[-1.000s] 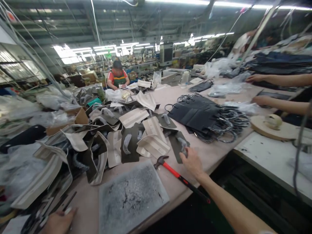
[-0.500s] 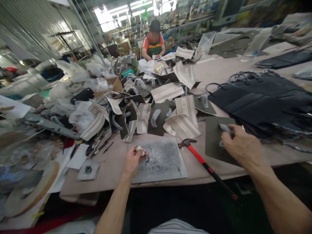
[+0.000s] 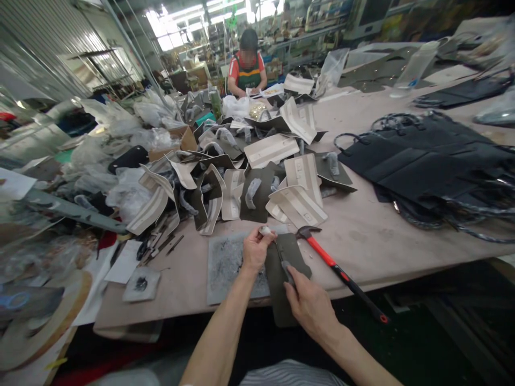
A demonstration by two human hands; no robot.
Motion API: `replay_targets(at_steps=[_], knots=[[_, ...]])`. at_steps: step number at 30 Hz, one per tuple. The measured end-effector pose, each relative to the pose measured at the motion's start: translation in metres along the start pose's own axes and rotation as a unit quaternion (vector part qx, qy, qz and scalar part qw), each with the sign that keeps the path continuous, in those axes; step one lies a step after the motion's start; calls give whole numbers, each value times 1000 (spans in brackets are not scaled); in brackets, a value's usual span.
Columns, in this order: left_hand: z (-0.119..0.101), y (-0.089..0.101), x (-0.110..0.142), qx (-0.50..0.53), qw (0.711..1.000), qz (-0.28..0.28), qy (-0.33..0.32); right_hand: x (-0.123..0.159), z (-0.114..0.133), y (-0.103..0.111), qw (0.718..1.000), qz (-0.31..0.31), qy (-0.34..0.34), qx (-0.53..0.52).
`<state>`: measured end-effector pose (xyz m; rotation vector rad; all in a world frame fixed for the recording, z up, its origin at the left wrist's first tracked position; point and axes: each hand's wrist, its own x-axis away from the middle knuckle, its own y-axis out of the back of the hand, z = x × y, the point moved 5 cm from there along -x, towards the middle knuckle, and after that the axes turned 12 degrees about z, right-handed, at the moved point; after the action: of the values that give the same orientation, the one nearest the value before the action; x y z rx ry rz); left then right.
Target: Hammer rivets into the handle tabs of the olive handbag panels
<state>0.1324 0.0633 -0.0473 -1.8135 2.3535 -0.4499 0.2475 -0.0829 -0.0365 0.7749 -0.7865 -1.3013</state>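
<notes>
My right hand (image 3: 311,303) is closed on the plastic-wrapped handle of a dark olive panel (image 3: 284,311). The panel lies tilted across the right part of a scuffed pale board (image 3: 225,273) and over the table's front edge. My left hand (image 3: 255,252) pinches a small white wad (image 3: 265,230), too small to name, by the panel's upper left edge. Just right of the panel rests a claw hammer (image 3: 328,260) with a red and black handle, its head away from me.
Behind the board lies a heap of similar panels (image 3: 257,193), some showing beige backs. Black bag pieces with cord handles (image 3: 434,161) are stacked at right. Thin tools (image 3: 159,244) and a small pad (image 3: 140,284) lie left. Across the table sits a co-worker (image 3: 247,69).
My right hand has brought the dark panel leftward from beyond the hammer onto the pale board. My left hand, still with the white wad, has moved right to meet it.
</notes>
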Motion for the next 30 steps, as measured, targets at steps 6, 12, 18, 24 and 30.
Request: replay_targets(at_steps=[6, 12, 18, 24, 30], knots=[[28, 1, -5, -53, 998, 37, -5, -8, -7, 12, 993, 49, -10, -104], [26, 2, -6, -69, 996, 47, -18, 3, -55, 54, 990, -103, -66, -65], [25, -2, -6, -89, 995, 51, -21, 14, -123, 62, 978, -44, -147, 143], [22, -6, -2, -181, 982, 28, -41, 10, -141, 39, 979, 107, -166, 58], [10, -14, 9, -289, 951, 13, -105, -3, -119, 19, 794, 239, -234, -508]])
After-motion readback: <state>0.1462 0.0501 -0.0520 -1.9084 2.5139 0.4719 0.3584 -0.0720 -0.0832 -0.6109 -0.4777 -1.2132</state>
